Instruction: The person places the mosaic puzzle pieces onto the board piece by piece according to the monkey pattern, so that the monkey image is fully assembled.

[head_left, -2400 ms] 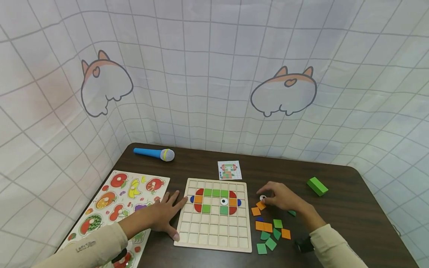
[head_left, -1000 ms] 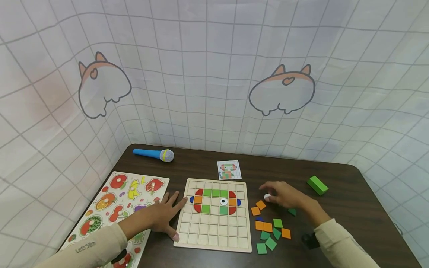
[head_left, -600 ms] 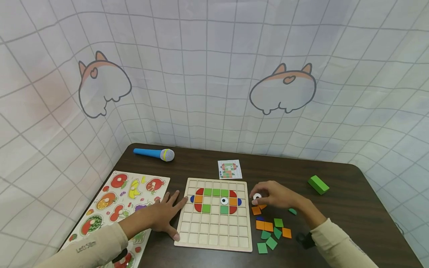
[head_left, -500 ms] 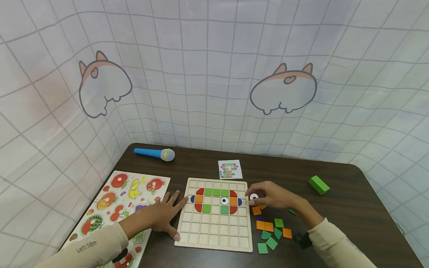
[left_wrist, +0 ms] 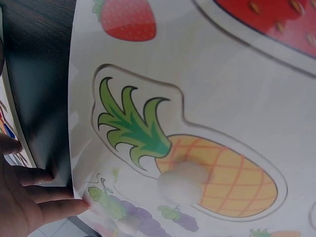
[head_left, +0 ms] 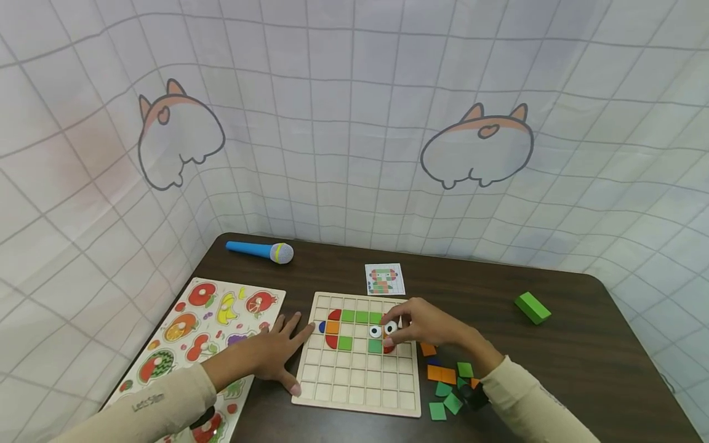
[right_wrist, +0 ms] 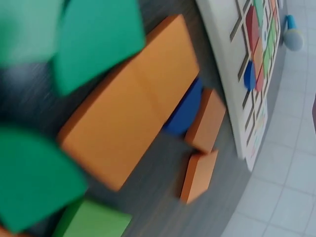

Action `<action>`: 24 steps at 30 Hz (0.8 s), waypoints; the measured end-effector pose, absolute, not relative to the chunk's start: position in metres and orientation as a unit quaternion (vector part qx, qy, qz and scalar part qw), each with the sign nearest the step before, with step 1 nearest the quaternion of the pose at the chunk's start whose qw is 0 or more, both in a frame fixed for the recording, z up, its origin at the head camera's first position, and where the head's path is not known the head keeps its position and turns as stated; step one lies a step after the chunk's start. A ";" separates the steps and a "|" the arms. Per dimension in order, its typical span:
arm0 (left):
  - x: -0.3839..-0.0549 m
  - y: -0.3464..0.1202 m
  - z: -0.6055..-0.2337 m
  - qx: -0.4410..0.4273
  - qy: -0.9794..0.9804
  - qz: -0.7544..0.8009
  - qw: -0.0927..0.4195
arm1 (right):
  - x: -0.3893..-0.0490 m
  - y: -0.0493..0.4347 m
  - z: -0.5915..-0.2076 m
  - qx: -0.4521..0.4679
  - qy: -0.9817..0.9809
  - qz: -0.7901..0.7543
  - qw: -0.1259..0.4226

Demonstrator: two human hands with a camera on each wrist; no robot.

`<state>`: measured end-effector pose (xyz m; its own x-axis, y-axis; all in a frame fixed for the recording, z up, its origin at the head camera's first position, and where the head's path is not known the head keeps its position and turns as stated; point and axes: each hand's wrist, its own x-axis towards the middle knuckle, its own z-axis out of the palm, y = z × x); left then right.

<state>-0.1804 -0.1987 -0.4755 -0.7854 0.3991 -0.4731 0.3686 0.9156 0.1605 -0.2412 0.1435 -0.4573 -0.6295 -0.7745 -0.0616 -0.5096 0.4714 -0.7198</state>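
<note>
Between thumb and fingers my right hand (head_left: 423,323) pinches a round white eye piece (head_left: 391,327) with a black pupil, over the right side of the wooden grid board (head_left: 354,394). A matching eye piece (head_left: 375,331) lies in the board just left of it. Red, green, orange and blue tiles form a rounded outline there; the fingers cover part of its right side. My left hand (head_left: 277,354) rests with spread fingers at the board's left edge, thumb at the lower left corner. Its fingers (left_wrist: 54,210) also show in the left wrist view, beside the fruit puzzle (left_wrist: 232,118).
Loose orange tiles (right_wrist: 133,103), a blue piece (right_wrist: 185,108) and several green tiles (head_left: 437,411) lie right of the board. A pattern card (head_left: 384,279) lies behind it. A toy microphone (head_left: 252,248) is at the back left, a green block (head_left: 533,307) at the right.
My right hand picked up the eye piece from beside the loose tiles and carried it left, over the board. The left hand kept its place at the board's edge.
</note>
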 end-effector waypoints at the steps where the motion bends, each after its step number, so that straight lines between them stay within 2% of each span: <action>1: -0.180 -0.199 -0.476 0.203 0.945 0.028 0.257 | -0.242 0.141 -0.457 -0.383 0.833 -0.346 0.198; 8: -0.181 -0.198 -0.475 0.199 0.946 0.021 0.255 | -0.247 0.125 -0.461 -0.401 0.802 -0.374 0.236; 11: -0.180 -0.198 -0.475 0.199 0.946 0.020 0.253 | -0.247 0.117 -0.462 -0.382 0.807 -0.377 0.247; 14: -0.180 -0.197 -0.475 0.200 0.947 0.018 0.251 | -0.248 0.107 -0.465 -0.357 0.821 -0.380 0.233; 20: -0.179 -0.197 -0.474 0.201 0.947 0.017 0.250 | -0.250 0.083 -0.479 -0.335 0.846 -0.378 0.169; 24: -0.179 -0.197 -0.473 0.197 0.946 0.021 0.256 | -0.249 0.068 -0.484 -0.305 0.859 -0.379 0.161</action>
